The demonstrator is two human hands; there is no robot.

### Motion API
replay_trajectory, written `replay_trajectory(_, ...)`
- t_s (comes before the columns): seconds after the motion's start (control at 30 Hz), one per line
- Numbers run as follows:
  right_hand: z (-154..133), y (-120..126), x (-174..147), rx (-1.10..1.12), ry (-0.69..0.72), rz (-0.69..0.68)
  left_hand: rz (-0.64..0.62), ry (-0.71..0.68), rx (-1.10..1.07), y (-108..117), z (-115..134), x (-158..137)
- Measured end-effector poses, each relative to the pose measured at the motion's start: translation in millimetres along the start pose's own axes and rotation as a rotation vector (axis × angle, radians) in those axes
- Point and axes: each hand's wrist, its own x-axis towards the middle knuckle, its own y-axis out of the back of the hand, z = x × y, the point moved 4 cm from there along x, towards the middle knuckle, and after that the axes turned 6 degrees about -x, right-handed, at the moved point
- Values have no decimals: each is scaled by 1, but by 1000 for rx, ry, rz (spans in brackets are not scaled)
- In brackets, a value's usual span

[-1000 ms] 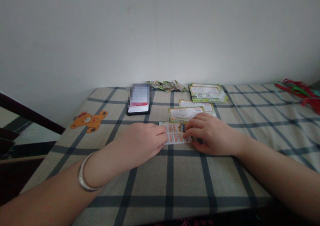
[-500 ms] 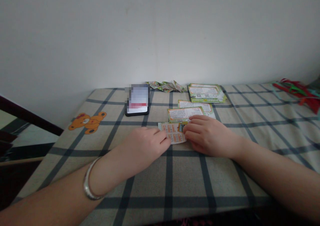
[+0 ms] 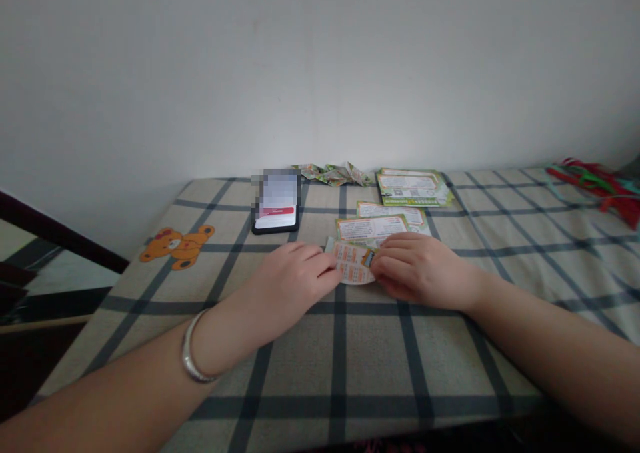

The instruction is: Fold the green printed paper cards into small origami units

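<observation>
Between my hands is a small printed paper card with orange and white blocks, bowed slightly along its near edge. My left hand, with a silver bangle on its wrist, is closed on the card's left end. At the right end, my right hand is closed with bent fingers pinching it; the fingertips are partly hidden. Just behind the card lie two flat printed cards, the nearer card overlapping the farther card, and my right hand partly covers them.
A checked cloth covers the table. Toward the wall lie a phone, crumpled folded paper and a stack of printed cards. An orange bear picture is at left. Red and green material lies at far right.
My left hand has moved slightly up and to the right, lifting the card's left end. The card now tilts and curves more. My right hand has barely shifted.
</observation>
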Motion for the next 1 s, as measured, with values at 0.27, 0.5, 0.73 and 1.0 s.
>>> replay_trajectory(0.27, -3, -1, -3, 113, -2, -16, -11, -40, -76, -7, -2, -3)
replay_trajectory(0.5, 1, 0, -2, 219, 13, -157, -57, -114, -105, -7, -7, -6)
replay_trajectory(0.73, 3, 2, -1, 313, 69, -50, -27, -170, -116, -5, -6, -7)
replay_trajectory(1.0, -1, 3, -3, 365, -18, -128, 34, -137, -168, -8, -5, -3)
